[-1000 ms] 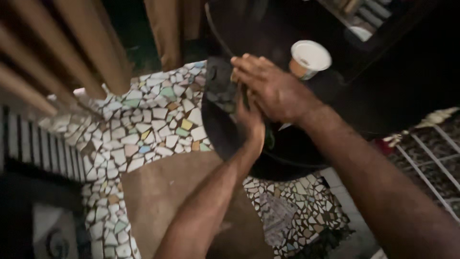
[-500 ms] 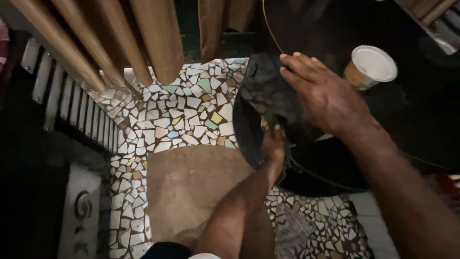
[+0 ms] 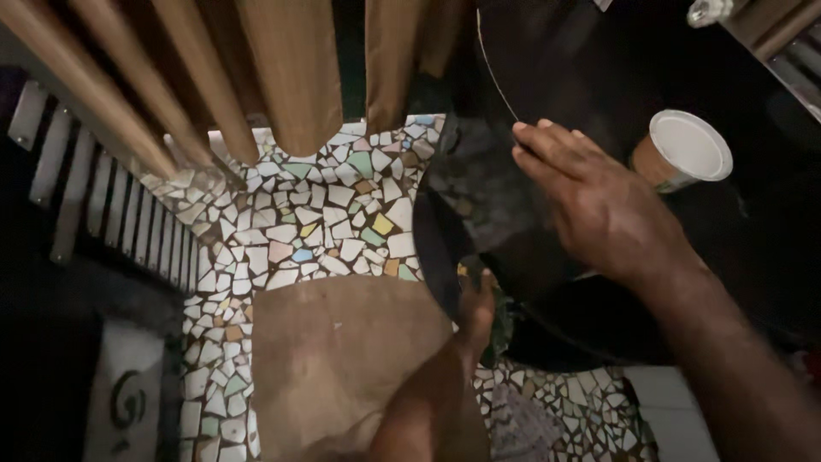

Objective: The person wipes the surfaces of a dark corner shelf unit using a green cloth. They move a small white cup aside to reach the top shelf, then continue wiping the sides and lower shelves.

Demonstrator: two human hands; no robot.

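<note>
Head view: broken-tile mosaic floor (image 3: 282, 222) below, round black tabletop (image 3: 616, 77) at right. Dark crumpled cloth (image 3: 479, 192) draped over table's near edge. Right hand (image 3: 599, 201) flat, fingers straight and together, laid beside cloth. Left hand (image 3: 476, 308) reaching under edge, grip hidden. Likely mid-wipe; next calls for pressing cloth down. White paper cup (image 3: 688, 145) near.

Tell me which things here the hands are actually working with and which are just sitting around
In hand: right hand flat on the dark cloth; left hand at the round black table edge.

Lying about: paper cup, brown mat, mosaic floor, wooden slats.
</note>
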